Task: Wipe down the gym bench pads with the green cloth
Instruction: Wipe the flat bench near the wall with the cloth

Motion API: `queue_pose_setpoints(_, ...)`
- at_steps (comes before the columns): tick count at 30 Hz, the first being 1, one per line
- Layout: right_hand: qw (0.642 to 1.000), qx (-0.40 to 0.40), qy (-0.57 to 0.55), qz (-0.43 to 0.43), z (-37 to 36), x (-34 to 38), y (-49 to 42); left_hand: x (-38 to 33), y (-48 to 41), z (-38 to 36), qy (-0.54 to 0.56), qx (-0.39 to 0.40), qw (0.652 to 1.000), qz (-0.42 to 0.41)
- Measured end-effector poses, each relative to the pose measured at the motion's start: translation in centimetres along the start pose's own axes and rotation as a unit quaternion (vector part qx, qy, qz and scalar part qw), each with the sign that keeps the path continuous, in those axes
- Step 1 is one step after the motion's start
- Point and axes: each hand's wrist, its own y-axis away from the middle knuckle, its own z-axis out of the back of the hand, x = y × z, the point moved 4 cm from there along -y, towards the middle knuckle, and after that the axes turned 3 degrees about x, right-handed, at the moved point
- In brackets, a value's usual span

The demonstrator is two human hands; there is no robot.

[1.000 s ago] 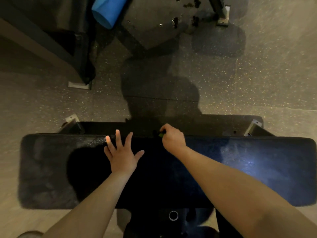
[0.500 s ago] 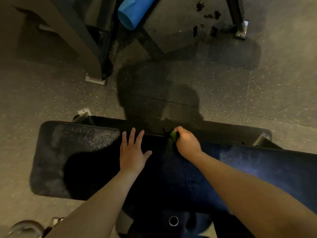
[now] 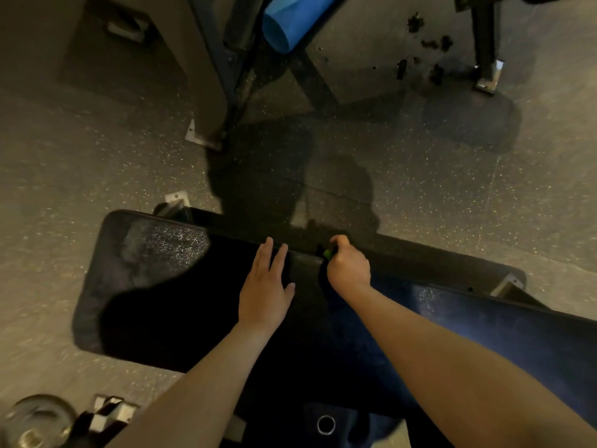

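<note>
A long black bench pad lies across the view below me, its left end lit and its middle in my shadow. My right hand is curled at the pad's far edge and grips the green cloth, of which only a small bright bit shows past the fingers. My left hand rests flat on the pad just left of it, fingers straight and close together, reaching the far edge.
Speckled rubber floor surrounds the bench. A blue foam roll leans on a dark frame at the top. Another frame leg with a metal foot stands top right. A round metal weight sits at bottom left.
The view has swung right and forward, so the bench now sits lower right. My left hand's fingers have closed together. My right hand stays gripping the cloth at the far edge.
</note>
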Motion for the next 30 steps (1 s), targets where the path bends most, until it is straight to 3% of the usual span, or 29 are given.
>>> queue_pose_setpoints(2,0.999,0.010,-0.030,0.023,-0.8,2.2,0.0,2.0,-0.2,0.7,-0.027,-0.018,0.999,0.012)
queue_pose_setpoints(6,0.996,0.063,-0.052,0.038,-3.6,7.8,-0.7,7.8,-0.8,2.1,-0.003,-0.038,0.993,0.115)
queue_pose_setpoints(12,0.990,0.079,-0.066,0.100,-8.4,17.5,-1.4,11.4,-0.6,3.2,0.031,-0.061,0.995,0.078)
queue_pose_setpoints(16,0.981,0.138,-0.058,0.127,-8.9,17.4,-1.8,13.2,-0.5,4.7,0.057,-0.075,0.992,0.086)
queue_pose_setpoints(18,0.982,0.128,-0.055,0.124,-8.3,15.3,-1.9,14.5,-0.6,5.8,0.066,-0.083,0.987,0.124)
queue_pose_setpoints(24,0.994,-0.009,0.034,0.107,-7.2,12.6,-1.0,21.6,-0.2,7.8,0.151,-0.089,0.953,0.248)
queue_pose_setpoints(30,0.997,0.041,-0.020,0.060,-10.2,19.5,-1.6,24.2,-0.1,8.4,0.206,-0.088,0.947,0.232)
